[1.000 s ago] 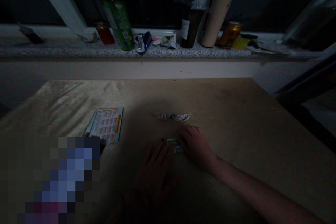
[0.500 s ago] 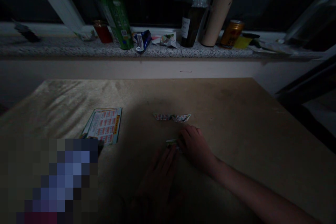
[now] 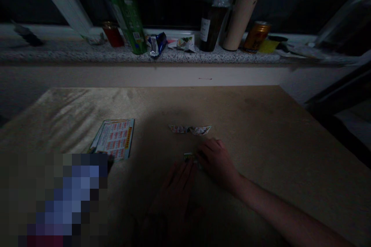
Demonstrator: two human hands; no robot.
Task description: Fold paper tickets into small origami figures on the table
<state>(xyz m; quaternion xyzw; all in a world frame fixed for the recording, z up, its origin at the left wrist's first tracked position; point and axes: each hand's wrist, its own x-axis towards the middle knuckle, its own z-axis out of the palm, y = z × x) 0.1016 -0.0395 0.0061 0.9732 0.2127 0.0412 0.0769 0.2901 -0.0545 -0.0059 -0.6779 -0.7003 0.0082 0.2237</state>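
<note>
On the table lies a small folded piece of printed paper (image 3: 189, 156), partly covered by both hands. My left hand (image 3: 177, 189) lies flat in deep shadow, its fingers stretched out and their tips on the paper's near edge. From the right, my right hand (image 3: 216, 159) curls its fingers closed around the paper's right end, hiding that part. Just beyond sits a folded printed paper strip (image 3: 200, 130) with pointed ends and a pinched middle, apart from both hands. Off to the left is a stack of printed paper sheets (image 3: 117, 139) with red blocks of text.
A speckled stone windowsill (image 3: 174, 58) runs behind the table (image 3: 249, 115). On it stand a green bottle (image 3: 135, 27), a dark cup (image 3: 213, 29), a cardboard tube (image 3: 242, 11), an orange can (image 3: 256, 36), a red jar (image 3: 112, 34) and crumpled wrappers (image 3: 157, 44). A pixelated patch covers the lower left.
My right hand has shifted very slightly at the folded paper. Otherwise the hands, the strip and the stack stay where they were.
</note>
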